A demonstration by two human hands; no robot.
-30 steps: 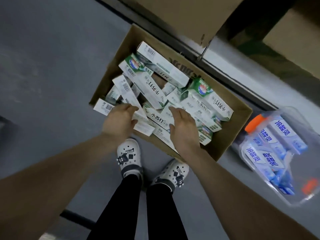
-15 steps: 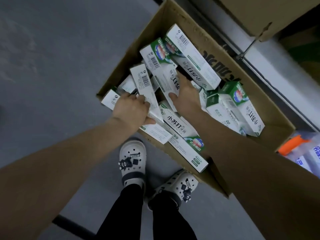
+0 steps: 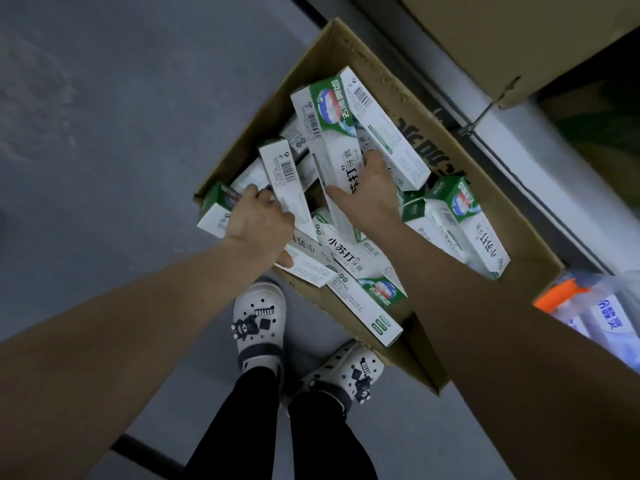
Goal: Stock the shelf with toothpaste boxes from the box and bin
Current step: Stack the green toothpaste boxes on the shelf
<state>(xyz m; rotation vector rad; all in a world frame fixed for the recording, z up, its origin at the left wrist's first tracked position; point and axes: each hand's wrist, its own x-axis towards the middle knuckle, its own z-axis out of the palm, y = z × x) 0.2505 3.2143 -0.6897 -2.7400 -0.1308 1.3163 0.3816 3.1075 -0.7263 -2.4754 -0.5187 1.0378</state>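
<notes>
An open cardboard box (image 3: 346, 50) stands on the grey floor, filled with several white-and-green toothpaste boxes lying at all angles. My left hand (image 3: 258, 223) grips a long white toothpaste box (image 3: 282, 174) with a barcode, fingers wrapped round its left side. My right hand (image 3: 369, 192) holds a larger green-topped toothpaste box (image 3: 329, 129), thumb along its left edge and fingers over its right edge. A clear plastic bin (image 3: 595, 313) with an orange latch holds blue-and-white toothpaste boxes at the right edge.
The low white shelf edge (image 3: 540, 178) runs diagonally behind the cardboard box. Another brown carton (image 3: 502, 39) sits on the shelf at the top right. My feet in white clogs (image 3: 258, 323) stand on the floor just in front of the box.
My right hand reached deeper and closed round the green-topped box. My left hand shifted slightly up along the barcode box. The view moved closer to the cardboard box.
</notes>
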